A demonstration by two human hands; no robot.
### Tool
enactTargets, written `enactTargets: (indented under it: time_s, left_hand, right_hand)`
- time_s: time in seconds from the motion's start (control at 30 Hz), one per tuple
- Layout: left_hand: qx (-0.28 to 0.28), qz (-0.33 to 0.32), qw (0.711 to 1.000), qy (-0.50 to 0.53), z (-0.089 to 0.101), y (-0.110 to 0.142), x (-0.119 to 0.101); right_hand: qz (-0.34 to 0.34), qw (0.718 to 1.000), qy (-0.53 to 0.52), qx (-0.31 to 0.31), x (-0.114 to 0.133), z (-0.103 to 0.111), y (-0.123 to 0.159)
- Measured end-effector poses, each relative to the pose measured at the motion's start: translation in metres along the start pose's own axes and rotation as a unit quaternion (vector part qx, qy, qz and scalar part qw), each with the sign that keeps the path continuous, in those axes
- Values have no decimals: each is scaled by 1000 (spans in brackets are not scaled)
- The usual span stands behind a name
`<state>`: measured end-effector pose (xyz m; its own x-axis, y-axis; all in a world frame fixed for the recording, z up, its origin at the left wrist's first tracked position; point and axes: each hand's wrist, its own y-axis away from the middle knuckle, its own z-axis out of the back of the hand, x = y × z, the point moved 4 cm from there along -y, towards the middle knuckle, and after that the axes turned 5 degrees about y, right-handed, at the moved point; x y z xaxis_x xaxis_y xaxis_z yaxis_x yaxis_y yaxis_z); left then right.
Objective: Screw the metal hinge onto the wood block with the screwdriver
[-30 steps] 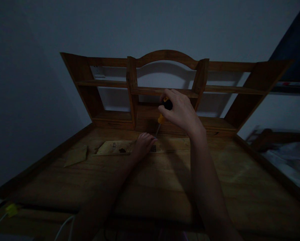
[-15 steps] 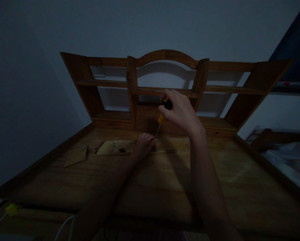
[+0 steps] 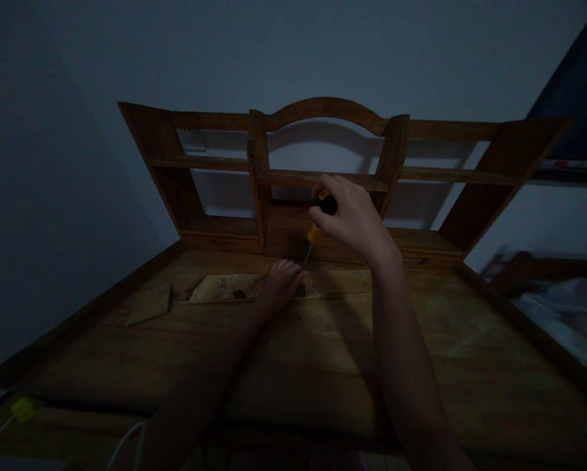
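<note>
My right hand point(image 3: 347, 212) is closed round the yellow-and-black handle of a screwdriver point(image 3: 314, 233), above the desk. The screwdriver slants, its metal shaft pointing down and to the left. At the lower end of the shaft, my left hand point(image 3: 280, 284) rests on a pale wooden board point(image 3: 340, 284) with its fingers curled and its thumb by the tip. What those fingers pinch is hidden. A dark piece of hardware point(image 3: 300, 290), too dim to name, lies just right of the left hand on the board. A small dark patch point(image 3: 238, 294) shows left of that hand.
A wooden desk point(image 3: 298, 353) holds the board, with a loose flat wooden piece point(image 3: 149, 305) at left. Behind stands a wooden shelf unit point(image 3: 323, 104) against the wall. A yellow object point(image 3: 23, 409) with a white cord is at the near left; bedding point(image 3: 568, 314) is at right.
The screwdriver handle and right hand have shifted very slightly left, with the grip unchanged. The left hand stays by the tip.
</note>
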<state>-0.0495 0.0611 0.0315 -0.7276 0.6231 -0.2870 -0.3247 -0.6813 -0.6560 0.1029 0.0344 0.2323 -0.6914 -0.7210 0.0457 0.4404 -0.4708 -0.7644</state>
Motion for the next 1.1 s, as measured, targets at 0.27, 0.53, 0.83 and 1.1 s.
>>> enactTargets:
  time_s: [0.27, 0.53, 0.83, 1.1]
  left_hand:
    - [-2, 4, 1000, -2, -1, 1, 1]
    - [-1, 9, 1000, 11, -2, 2, 2]
    - [-1, 4, 1000, 10, -3, 1, 2]
    - [3, 0, 1000, 9, -4, 1, 1]
  right_hand:
    - [-10, 1000, 13, -9, -1, 2, 1]
    - [-6, 1000, 4, -4, -2, 1, 0]
    - [-1, 1000, -15, 0, -4, 2, 0]
    - [5, 1000, -30, 5, -4, 2, 0]
